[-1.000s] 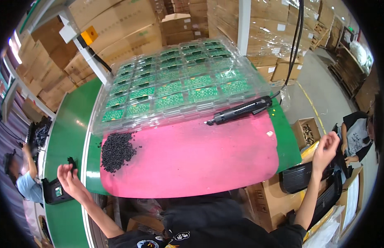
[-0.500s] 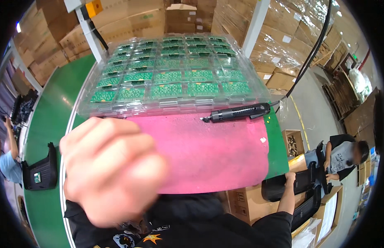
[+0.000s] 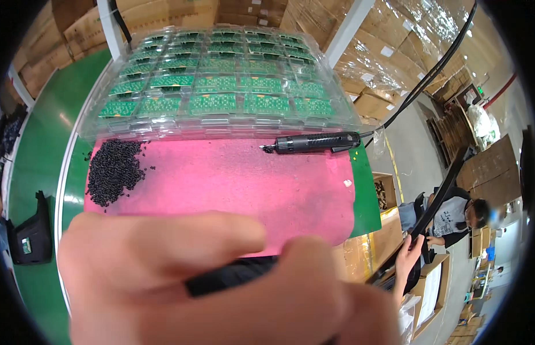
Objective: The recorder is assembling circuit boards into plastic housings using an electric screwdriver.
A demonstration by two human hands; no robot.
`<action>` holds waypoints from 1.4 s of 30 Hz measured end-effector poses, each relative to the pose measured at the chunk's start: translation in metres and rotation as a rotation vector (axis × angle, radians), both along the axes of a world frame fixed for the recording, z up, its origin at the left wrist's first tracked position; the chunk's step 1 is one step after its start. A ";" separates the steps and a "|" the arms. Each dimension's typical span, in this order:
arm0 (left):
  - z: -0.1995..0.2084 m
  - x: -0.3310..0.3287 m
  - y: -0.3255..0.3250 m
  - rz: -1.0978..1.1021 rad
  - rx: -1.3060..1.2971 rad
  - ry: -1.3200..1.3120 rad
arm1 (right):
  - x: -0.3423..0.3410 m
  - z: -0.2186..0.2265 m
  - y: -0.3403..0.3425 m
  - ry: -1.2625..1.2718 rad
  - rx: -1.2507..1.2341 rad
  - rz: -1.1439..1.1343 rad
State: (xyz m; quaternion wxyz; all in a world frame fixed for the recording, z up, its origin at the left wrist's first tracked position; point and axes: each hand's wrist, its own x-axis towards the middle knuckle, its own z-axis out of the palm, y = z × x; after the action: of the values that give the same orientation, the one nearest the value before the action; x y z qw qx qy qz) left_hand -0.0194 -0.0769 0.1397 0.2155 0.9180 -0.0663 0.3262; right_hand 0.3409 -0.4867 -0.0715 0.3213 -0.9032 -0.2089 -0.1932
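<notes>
The right hand (image 3: 407, 261) was clamped on a black panel (image 3: 443, 192) off the worktop's (image 3: 366, 213) right edge; whether the curled, blurred left hand (image 3: 210, 316) held anything was unclear. Work seemed barely begun: screwdriver (image 3: 316, 142) and black screws (image 3: 113, 172) lay untouched on the pink mat (image 3: 221, 184), circuit boards (image 3: 213, 104) in their tray (image 3: 221, 123).

Long blk panel (image 3: 439, 196), held up, approx edge-on, tilted, R of pink mat (image 3: 221, 184)
</notes>
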 end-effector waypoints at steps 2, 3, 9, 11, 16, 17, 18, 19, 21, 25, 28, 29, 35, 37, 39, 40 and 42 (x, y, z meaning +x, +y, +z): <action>-0.011 0.002 0.008 -0.102 -0.039 -0.007 | -0.016 0.021 -0.002 -0.067 0.048 0.030; -0.008 -0.007 0.009 -0.110 -0.036 -0.002 | -0.021 0.028 0.012 -0.142 0.018 0.062; -0.038 -0.018 0.004 -0.016 0.127 -0.347 | -0.052 0.060 0.077 -0.440 -0.250 0.603; -0.086 0.022 0.006 0.301 0.129 -0.719 | -0.059 0.059 0.084 -0.409 -0.397 0.714; -0.075 0.026 0.041 0.142 0.165 -0.371 | -0.074 0.057 0.162 -0.349 -0.670 1.118; -0.069 0.027 0.035 0.176 0.154 -0.433 | -0.075 0.060 0.180 -0.335 -0.677 1.184; -0.049 0.017 0.019 0.284 0.091 -0.247 | -0.082 0.068 0.198 -0.331 -0.680 1.219; -0.049 0.009 0.020 0.288 0.059 -0.268 | -0.099 0.090 0.208 -0.274 -0.641 1.196; -0.048 0.013 0.013 0.318 0.050 -0.290 | -0.102 0.102 0.240 -0.217 -0.586 1.213; -0.051 0.007 0.026 0.329 0.036 -0.364 | -0.094 0.123 0.295 -0.141 -0.548 1.371; -0.052 -0.007 0.030 0.371 0.093 -0.379 | -0.100 0.114 0.375 -0.217 -0.144 1.449; -0.056 -0.008 0.035 0.339 0.089 -0.407 | -0.100 0.114 0.391 -0.163 -0.158 1.395; -0.091 -0.122 0.036 0.293 0.161 -0.505 | -0.119 0.097 0.497 -0.354 -0.269 1.315; -0.082 -0.111 0.020 0.301 0.191 -0.519 | -0.132 0.085 0.520 -0.407 -0.299 1.309; -0.078 -0.108 0.013 0.295 0.214 -0.542 | -0.144 0.078 0.532 -0.384 -0.400 1.268; -0.071 -0.099 0.025 0.306 0.230 -0.509 | -0.142 0.068 0.542 -0.353 -0.374 1.297; -0.071 -0.088 0.016 0.285 0.245 -0.529 | -0.145 0.065 0.547 -0.306 -0.455 1.224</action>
State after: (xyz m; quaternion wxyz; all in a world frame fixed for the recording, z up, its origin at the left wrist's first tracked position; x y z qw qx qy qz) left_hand -0.1075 -0.0613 0.0690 0.0307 0.8206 -0.0295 0.5699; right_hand 0.1961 0.0602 -0.0067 0.1413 -0.6294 -0.7623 -0.0532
